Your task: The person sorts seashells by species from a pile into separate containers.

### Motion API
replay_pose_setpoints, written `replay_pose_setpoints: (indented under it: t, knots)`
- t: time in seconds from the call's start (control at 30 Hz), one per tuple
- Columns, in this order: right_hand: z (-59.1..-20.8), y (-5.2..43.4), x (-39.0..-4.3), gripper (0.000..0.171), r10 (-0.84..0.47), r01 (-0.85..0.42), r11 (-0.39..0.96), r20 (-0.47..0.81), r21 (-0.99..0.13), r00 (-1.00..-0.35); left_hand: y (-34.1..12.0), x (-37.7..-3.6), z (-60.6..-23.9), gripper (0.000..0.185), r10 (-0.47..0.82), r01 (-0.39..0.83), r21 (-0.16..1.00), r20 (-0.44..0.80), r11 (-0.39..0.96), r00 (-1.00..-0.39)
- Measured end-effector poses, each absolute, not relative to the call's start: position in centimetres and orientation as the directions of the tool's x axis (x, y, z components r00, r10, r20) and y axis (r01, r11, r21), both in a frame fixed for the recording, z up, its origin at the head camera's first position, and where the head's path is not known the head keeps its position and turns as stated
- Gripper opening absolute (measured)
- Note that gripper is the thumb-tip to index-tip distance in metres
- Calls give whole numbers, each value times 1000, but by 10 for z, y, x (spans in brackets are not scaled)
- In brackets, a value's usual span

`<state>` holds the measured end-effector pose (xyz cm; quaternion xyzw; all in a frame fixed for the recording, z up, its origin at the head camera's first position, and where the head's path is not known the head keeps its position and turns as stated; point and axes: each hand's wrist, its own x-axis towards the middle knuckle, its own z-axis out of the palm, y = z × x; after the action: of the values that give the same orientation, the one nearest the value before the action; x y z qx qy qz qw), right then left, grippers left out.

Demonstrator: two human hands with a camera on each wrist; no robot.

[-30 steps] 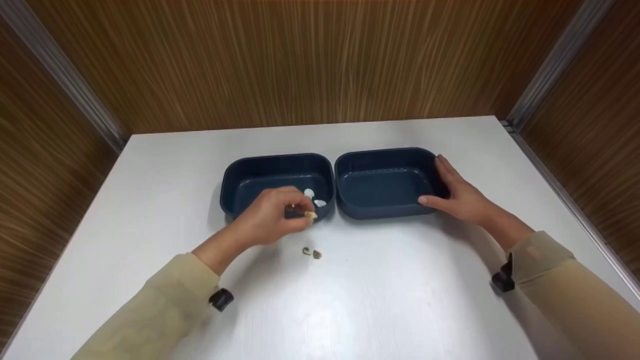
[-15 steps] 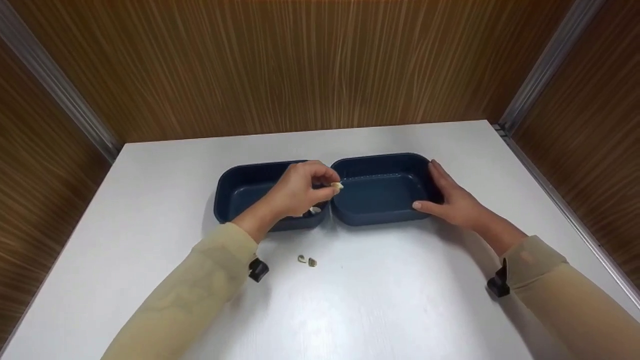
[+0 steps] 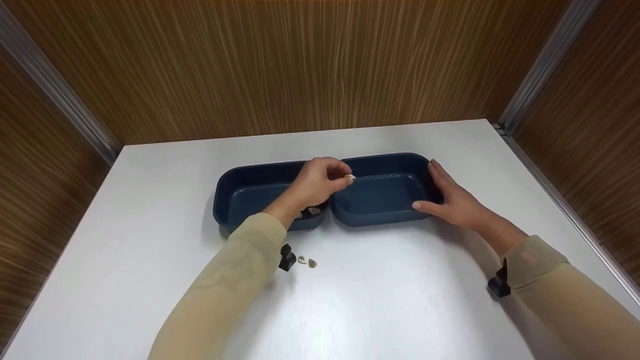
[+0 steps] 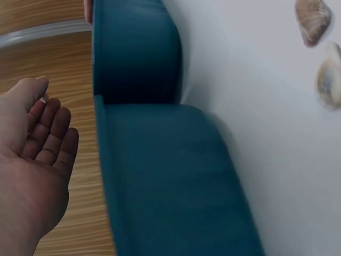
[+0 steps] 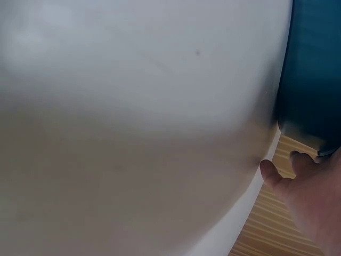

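My left hand (image 3: 319, 181) pinches a small pale seashell (image 3: 351, 177) between thumb and fingertips, over the inner side of the right blue bin (image 3: 377, 218). In the left wrist view only a white tip of that shell shows at the thumb. Beneath the left wrist lies the left blue bin (image 3: 239, 202), with a pale shell (image 3: 314, 211) partly showing in its near right corner. My right hand (image 3: 460, 202) rests against the right bin's right end, fingers along the outer wall and thumb at the front rim. No shells show inside the right bin.
Two shells lie on the white table (image 3: 380, 300) in front of the bins: a brown ridged shell (image 4: 313, 21) and a paler spiral shell (image 4: 329, 82). The bins stand side by side. A wood-grain panel (image 3: 300, 65) rises behind the table, with more panels at both sides.
My left hand has carried the pinched shell from the left bin's near right corner, rightward and away from me, to over the right bin. The right hand stays at the right bin's end.
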<state>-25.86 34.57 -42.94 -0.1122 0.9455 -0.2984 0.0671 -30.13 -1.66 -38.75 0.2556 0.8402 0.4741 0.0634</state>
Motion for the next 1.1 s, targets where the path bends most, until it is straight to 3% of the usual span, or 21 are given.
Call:
replay_pose_setpoints:
  t: [0.57, 1.1]
  knots:
    - [-428, 347, -259, 114, -256, -180, 793, -50, -583, -965, -2, -308, -399, 27, 477, 360, 821, 124, 444, -870]
    - [-425, 352, -259, 113, -262, -184, 785, -47, -592, -964, -20, -283, -370, 28, 500, 408, 802, 160, 438, -851]
